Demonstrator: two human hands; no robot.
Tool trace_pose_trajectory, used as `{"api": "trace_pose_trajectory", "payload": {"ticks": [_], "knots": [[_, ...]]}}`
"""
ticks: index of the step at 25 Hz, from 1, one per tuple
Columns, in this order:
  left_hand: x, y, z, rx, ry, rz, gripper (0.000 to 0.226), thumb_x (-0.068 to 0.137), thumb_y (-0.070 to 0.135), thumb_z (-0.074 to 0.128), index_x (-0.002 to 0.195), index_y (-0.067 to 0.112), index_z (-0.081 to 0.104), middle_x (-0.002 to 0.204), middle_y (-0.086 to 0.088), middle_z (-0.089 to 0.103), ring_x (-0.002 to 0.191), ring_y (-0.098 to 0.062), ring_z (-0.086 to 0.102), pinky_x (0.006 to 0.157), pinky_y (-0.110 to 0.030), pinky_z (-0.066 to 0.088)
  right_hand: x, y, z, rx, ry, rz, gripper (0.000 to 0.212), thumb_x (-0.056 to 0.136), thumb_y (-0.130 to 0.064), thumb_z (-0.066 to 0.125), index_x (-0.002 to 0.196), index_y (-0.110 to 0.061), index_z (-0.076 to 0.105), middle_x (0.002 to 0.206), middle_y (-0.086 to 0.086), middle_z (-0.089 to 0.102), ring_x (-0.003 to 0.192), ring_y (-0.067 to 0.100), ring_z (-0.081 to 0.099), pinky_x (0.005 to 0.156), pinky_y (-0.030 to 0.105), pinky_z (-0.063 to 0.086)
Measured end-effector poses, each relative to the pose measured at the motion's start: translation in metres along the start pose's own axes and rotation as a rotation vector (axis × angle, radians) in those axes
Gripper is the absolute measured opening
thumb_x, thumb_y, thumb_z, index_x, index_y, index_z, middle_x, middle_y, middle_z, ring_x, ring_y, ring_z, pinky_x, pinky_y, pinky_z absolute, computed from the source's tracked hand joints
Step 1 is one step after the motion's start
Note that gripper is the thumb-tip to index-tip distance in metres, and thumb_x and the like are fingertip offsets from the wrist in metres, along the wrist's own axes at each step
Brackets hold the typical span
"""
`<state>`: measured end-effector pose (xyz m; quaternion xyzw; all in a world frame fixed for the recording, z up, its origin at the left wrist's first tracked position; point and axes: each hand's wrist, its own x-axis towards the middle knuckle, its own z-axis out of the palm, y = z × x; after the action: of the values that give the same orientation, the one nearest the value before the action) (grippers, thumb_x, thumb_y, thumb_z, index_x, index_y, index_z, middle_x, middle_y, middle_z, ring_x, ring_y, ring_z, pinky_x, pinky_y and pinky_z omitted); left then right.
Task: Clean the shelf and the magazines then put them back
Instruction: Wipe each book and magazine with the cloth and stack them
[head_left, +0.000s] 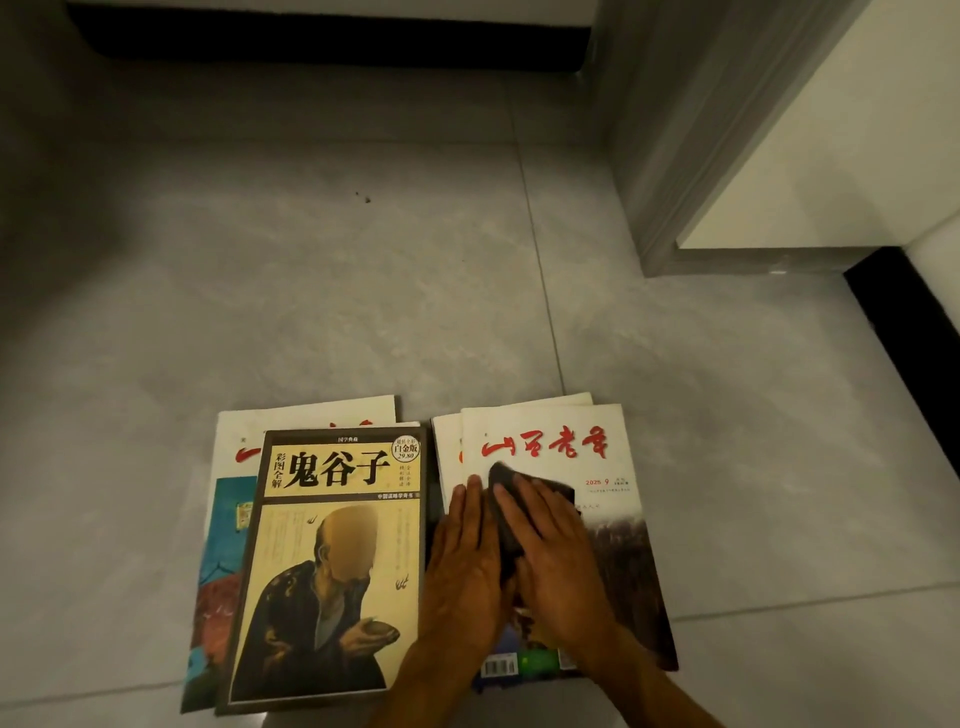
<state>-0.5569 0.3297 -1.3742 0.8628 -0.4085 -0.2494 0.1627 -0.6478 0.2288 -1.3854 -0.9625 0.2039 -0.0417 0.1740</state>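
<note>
Two piles of magazines lie on the grey tiled floor. The left pile is topped by a yellow-and-black book (332, 561) with a seated robed figure on its cover. The right pile is topped by a white magazine with red script (561, 441). My right hand (556, 561) lies flat on a dark cloth (506, 499) and presses it onto that white magazine. My left hand (462, 566) rests flat, fingers straight, on the magazine's left edge beside the cloth. The shelf is out of view.
A grey door frame (675, 171) and a white wall stand at the right, with a black skirting strip (909, 322) along the floor. A dark gap under furniture (332, 41) runs across the top. Bare floor tiles (311, 286) stretch beyond the piles.
</note>
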Motion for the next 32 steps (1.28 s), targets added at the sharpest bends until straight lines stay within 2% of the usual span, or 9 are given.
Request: {"api": "trace_pose_trajectory", "payload": {"ticks": [2, 6, 11, 15, 19, 22, 27, 30, 32], "knots": [[0.000, -0.002, 0.002, -0.007, -0.009, -0.001, 0.096, 0.084, 0.069, 0.034, 0.152, 0.018, -0.010, 0.160, -0.012, 0.008, 0.148, -0.027, 0.003, 0.121, -0.045, 0.013, -0.004, 0.039, -0.012, -0.093, -0.025, -0.145, 0.058, 0.095, -0.050, 0.036, 0.148, -0.027, 0.031, 0.151, 0.005, 0.039, 0.137, 0.029, 0.039, 0.102, 0.058, 0.042], [-0.001, 0.001, -0.009, 0.024, -0.033, -0.016, 0.086, 0.094, 0.052, 0.032, 0.147, 0.019, -0.026, 0.150, -0.003, -0.035, 0.140, -0.019, -0.033, 0.122, -0.042, -0.003, -0.019, 0.038, -0.008, 0.071, 0.187, 0.405, 0.061, 0.087, -0.026, 0.051, 0.146, -0.018, 0.038, 0.150, 0.011, 0.040, 0.137, 0.035, 0.038, 0.105, 0.062, 0.036], [-0.009, 0.009, -0.024, 0.125, -0.141, -0.051, 0.091, 0.097, 0.052, 0.039, 0.143, 0.012, -0.029, 0.147, -0.003, -0.042, 0.140, -0.021, -0.033, 0.115, -0.036, -0.011, -0.035, 0.043, -0.008, -0.055, 0.010, -0.128, 0.057, 0.097, -0.053, 0.037, 0.146, -0.025, 0.032, 0.153, 0.000, 0.028, 0.137, 0.027, 0.035, 0.114, 0.048, 0.026], [-0.018, 0.006, -0.010, 0.160, -0.191, -0.041, 0.096, 0.095, 0.058, 0.036, 0.139, 0.018, -0.040, 0.144, -0.004, -0.047, 0.141, -0.025, -0.032, 0.120, -0.039, -0.009, -0.022, 0.032, -0.014, 0.153, 0.144, 0.436, 0.067, 0.091, -0.018, 0.057, 0.150, -0.027, 0.027, 0.153, 0.005, 0.034, 0.140, 0.031, 0.033, 0.111, 0.057, 0.032], [-0.025, 0.001, 0.007, 0.144, -0.066, 0.006, 0.126, 0.066, 0.065, 0.069, 0.152, 0.001, 0.002, 0.160, -0.015, -0.011, 0.148, -0.032, -0.004, 0.111, -0.046, 0.033, -0.047, -0.005, 0.014, 0.085, 0.122, 0.088, 0.050, 0.101, -0.047, 0.029, 0.143, -0.022, 0.038, 0.153, 0.002, 0.035, 0.136, 0.026, 0.037, 0.114, 0.043, 0.022], [-0.031, -0.009, 0.003, 0.275, -0.039, 0.114, 0.098, 0.079, 0.065, 0.049, 0.149, 0.001, 0.022, 0.160, -0.017, 0.006, 0.146, -0.035, 0.006, 0.120, -0.047, 0.006, -0.042, 0.037, -0.005, 0.008, 0.100, -0.149, 0.046, 0.094, -0.029, 0.050, 0.139, -0.025, 0.041, 0.157, -0.008, 0.023, 0.135, 0.021, 0.038, 0.116, 0.041, 0.025], [-0.030, -0.040, -0.024, 0.465, -0.007, 0.259, 0.079, 0.087, 0.076, 0.028, 0.145, 0.023, 0.040, 0.154, -0.014, 0.033, 0.143, -0.038, 0.021, 0.112, -0.064, 0.009, -0.013, 0.009, -0.002, 0.205, 0.222, 0.494, 0.059, 0.085, -0.019, 0.068, 0.140, -0.022, 0.045, 0.145, 0.005, 0.047, 0.134, 0.029, 0.043, 0.114, 0.049, 0.029], [-0.029, -0.049, -0.031, 0.450, -0.018, 0.315, 0.085, 0.084, 0.081, 0.029, 0.147, 0.026, 0.037, 0.155, -0.011, 0.031, 0.145, -0.033, 0.020, 0.110, -0.062, 0.013, -0.024, -0.014, 0.004, 0.044, 0.142, -0.061, 0.052, 0.092, -0.033, 0.050, 0.142, -0.022, 0.040, 0.146, 0.005, 0.047, 0.137, 0.025, 0.037, 0.114, 0.044, 0.021], [-0.028, -0.054, -0.034, 0.457, -0.007, 0.342, 0.083, 0.084, 0.081, 0.030, 0.144, 0.025, 0.043, 0.154, -0.011, 0.033, 0.145, -0.031, 0.019, 0.111, -0.061, 0.012, -0.013, 0.021, -0.011, 0.022, 0.063, -0.139, 0.060, 0.088, -0.017, 0.053, 0.146, -0.023, 0.036, 0.150, 0.003, 0.040, 0.141, 0.020, 0.029, 0.116, 0.045, 0.023]]}}
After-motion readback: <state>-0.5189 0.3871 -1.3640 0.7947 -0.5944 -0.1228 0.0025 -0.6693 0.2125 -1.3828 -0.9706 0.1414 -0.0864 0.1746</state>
